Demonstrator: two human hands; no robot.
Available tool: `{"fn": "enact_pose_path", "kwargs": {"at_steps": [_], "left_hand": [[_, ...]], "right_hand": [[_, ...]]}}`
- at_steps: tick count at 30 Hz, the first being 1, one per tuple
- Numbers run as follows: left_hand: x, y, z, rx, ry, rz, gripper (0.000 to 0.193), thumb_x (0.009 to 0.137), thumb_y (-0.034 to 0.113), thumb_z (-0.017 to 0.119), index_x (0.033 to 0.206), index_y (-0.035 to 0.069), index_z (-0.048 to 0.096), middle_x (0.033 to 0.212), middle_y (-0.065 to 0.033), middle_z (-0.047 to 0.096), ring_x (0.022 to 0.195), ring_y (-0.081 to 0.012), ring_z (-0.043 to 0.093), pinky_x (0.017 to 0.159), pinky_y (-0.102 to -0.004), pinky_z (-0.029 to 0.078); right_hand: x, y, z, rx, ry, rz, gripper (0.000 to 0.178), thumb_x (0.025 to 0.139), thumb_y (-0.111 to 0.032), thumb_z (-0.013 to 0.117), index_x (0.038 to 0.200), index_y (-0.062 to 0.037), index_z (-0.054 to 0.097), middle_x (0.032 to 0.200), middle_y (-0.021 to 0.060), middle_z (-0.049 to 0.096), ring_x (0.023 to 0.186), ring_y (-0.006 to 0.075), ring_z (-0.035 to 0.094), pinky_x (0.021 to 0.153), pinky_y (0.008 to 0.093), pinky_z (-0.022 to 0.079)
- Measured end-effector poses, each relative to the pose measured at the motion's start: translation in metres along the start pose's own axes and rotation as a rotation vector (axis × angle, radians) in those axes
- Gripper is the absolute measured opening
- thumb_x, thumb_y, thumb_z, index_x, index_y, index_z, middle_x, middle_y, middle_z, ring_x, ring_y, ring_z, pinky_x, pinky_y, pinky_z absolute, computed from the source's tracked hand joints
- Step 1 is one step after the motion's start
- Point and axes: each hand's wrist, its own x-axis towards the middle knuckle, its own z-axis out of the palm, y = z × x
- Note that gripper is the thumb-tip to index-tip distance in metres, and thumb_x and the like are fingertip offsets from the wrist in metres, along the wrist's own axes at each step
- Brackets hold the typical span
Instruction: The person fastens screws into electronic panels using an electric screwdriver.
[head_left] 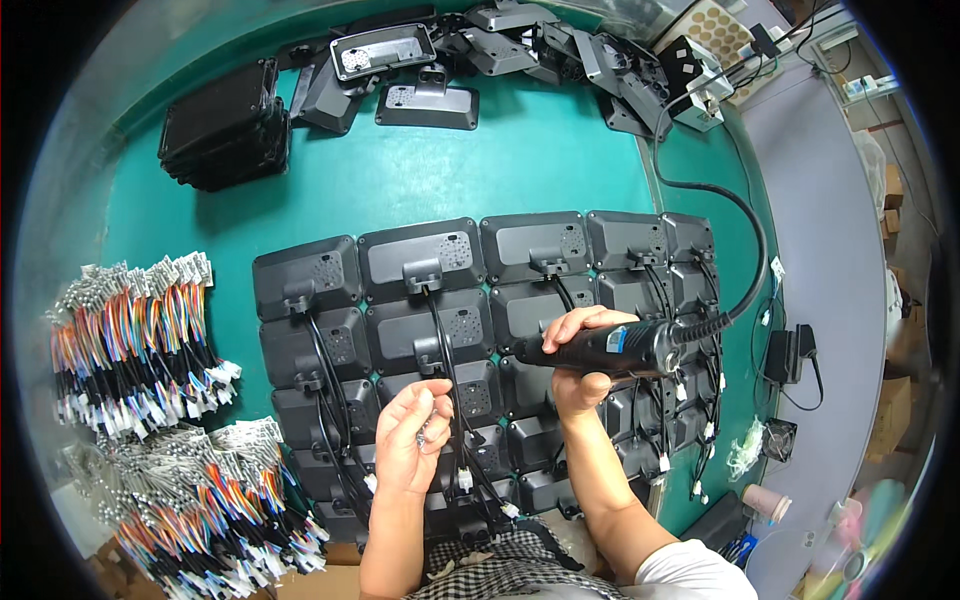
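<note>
My right hand is wrapped round a black electric screwdriver, whose thick cord runs off to the upper right. The tool lies nearly level above the rows of black plastic housings, its tip toward the left. Left of it, my left hand is raised with thumb and fingertips pinched together and the fingers curled. Small shiny metal pieces that look like screws show in that hand. Below both hands the housings lie in a grid, several with black cables ending in white connectors.
Bundles of multicoloured wire harnesses lie at the left. A stack of black panels stands at the back left, with loose black housings along the far edge. A power adapter and a cup sit at the right.
</note>
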Motion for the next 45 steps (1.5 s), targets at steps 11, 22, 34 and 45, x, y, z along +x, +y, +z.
{"fn": "enact_pose_path", "kwargs": {"at_steps": [11,22,34,45], "left_hand": [[0.011,-0.003,-0.006,-0.057,0.020,0.010,0.017,0.086,0.017,0.050,0.086,-0.001,0.052,0.070,-0.0084,0.053,0.049,-0.0040,0.038,0.042,-0.0146,0.028],[0.032,-0.013,0.006,-0.105,0.003,-0.030,0.018,0.082,0.011,0.057,0.090,-0.005,0.056,0.073,-0.0078,0.056,0.051,-0.0038,0.039,0.041,-0.0133,0.028],[0.053,0.000,0.034,-0.069,-0.033,-0.026,0.020,0.080,0.017,0.060,0.082,-0.003,0.057,0.066,-0.0057,0.053,0.046,-0.0031,0.038,0.037,-0.0129,0.026],[0.063,0.008,0.037,-0.094,-0.067,-0.035,0.023,0.083,0.022,0.056,0.078,-0.001,0.056,0.063,-0.0038,0.052,0.044,-0.0032,0.037,0.035,-0.0136,0.025]], "right_hand": [[-0.018,0.018,-0.002,0.151,-0.164,-0.093,0.069,0.053,-0.044,0.077,0.094,-0.0030,0.040,0.074,0.0108,0.052,0.062,0.0199,0.053,0.051,0.0267,0.046],[0.011,0.012,-0.002,0.036,0.100,0.050,0.063,0.065,-0.059,0.061,0.093,-0.0058,0.041,0.067,0.0073,0.047,0.050,0.0160,0.045,0.050,0.0267,0.041],[0.057,-0.043,0.040,0.440,0.050,0.041,0.064,0.071,-0.066,0.049,0.093,-0.0055,0.047,0.069,0.0054,0.048,0.051,0.0143,0.045,0.048,0.0253,0.036],[0.066,-0.034,0.046,0.444,0.020,0.003,0.064,0.072,-0.064,0.050,0.093,-0.0036,0.046,0.069,0.0067,0.049,0.050,0.0148,0.046,0.047,0.0258,0.038]]}}
